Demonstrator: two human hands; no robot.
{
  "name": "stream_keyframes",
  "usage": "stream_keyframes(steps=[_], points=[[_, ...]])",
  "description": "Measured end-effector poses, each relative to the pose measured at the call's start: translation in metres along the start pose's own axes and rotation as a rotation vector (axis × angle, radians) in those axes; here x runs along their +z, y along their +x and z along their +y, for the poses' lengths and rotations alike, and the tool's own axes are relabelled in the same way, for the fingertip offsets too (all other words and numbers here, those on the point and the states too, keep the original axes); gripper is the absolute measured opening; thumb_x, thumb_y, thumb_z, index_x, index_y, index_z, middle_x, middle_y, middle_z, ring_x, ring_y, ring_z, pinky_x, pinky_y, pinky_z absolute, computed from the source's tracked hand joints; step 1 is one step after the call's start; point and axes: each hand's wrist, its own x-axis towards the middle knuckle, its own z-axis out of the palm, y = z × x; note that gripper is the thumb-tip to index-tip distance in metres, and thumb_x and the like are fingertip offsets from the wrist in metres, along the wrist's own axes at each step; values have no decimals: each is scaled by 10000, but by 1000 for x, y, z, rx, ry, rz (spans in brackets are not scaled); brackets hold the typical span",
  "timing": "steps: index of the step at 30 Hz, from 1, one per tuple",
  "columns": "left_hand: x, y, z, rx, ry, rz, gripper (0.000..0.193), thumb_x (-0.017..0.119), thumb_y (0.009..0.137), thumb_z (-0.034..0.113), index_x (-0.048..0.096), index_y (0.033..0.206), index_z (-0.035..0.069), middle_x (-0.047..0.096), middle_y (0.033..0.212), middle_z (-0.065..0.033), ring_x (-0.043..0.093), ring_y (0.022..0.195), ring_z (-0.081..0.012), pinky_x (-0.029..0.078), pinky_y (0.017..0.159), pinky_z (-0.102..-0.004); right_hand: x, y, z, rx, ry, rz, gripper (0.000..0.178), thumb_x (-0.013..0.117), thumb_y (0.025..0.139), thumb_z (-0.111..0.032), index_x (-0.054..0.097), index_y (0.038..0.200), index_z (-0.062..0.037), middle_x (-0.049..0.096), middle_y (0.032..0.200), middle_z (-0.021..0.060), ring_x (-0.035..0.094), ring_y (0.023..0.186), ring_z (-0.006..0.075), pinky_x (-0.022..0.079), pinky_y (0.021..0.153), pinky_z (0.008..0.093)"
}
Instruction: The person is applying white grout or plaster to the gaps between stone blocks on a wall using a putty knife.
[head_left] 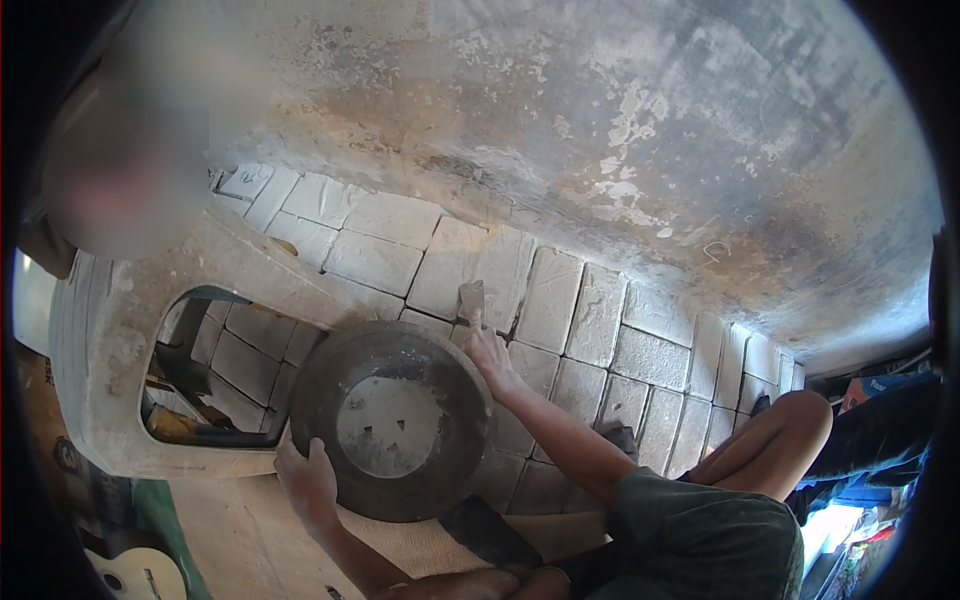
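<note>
A dark, wide-rimmed round basin is tilted in front of me, with pale grey-white paste spread over its bottom. My left hand grips the basin's near-left rim, thumb over the edge. Beyond the basin's far-right side, my right hand is closed around the handle of a putty knife. Its flat, paste-coloured blade points away from me, over the pale paving blocks; whether it touches them I cannot tell.
A scuffed, pale moulded shell with a rounded opening stands left of the basin. A stained, peeling wall rises behind the blocks. A blurred person is at upper left. A cream, guitar-like body lies at lower left, near brown cardboard.
</note>
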Motion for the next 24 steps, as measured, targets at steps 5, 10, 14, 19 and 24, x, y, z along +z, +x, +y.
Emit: stream_keyframes(steps=[5,10,14,19,24], points=[[3,2,0,-21,1,4,463,530,809,242,477,1177,-33,494,1136,-228,463,1090,-361,363,940,-430,13,9,3,140,-54,-55,638,527,776,-95,258,1316,113,581,749,282,606,653,395,483,527,462],[3,6,-8,3,-47,17,447,526,808,232,495,1188,-1,502,1135,-209,469,1081,-347,369,937,-421,2,-2,-4,47,-96,24,613,497,786,-85,260,1316,111,562,781,299,598,669,400,492,559,453],[0,7,-8,-29,-26,-6,442,521,806,229,501,1188,7,507,1126,-198,469,1083,-337,370,940,-416,-17,-1,-18,121,-65,-116,611,470,778,-45,228,1294,178,573,823,301,616,705,368,507,564,409],[4,7,-6,-56,-2,32,442,521,801,229,507,1178,-1,513,1098,-195,464,1090,-333,372,941,-412,-19,0,-14,166,-50,-86,612,448,788,-45,216,1328,128,549,854,331,590,724,420,496,606,456],[2,10,-13,-50,-40,-22,449,528,801,235,501,1173,-15,506,1108,-199,464,1086,-335,372,935,-415,-41,12,29,72,-63,24,547,437,808,-80,319,1335,8,560,894,297,575,729,433,459,650,502]])
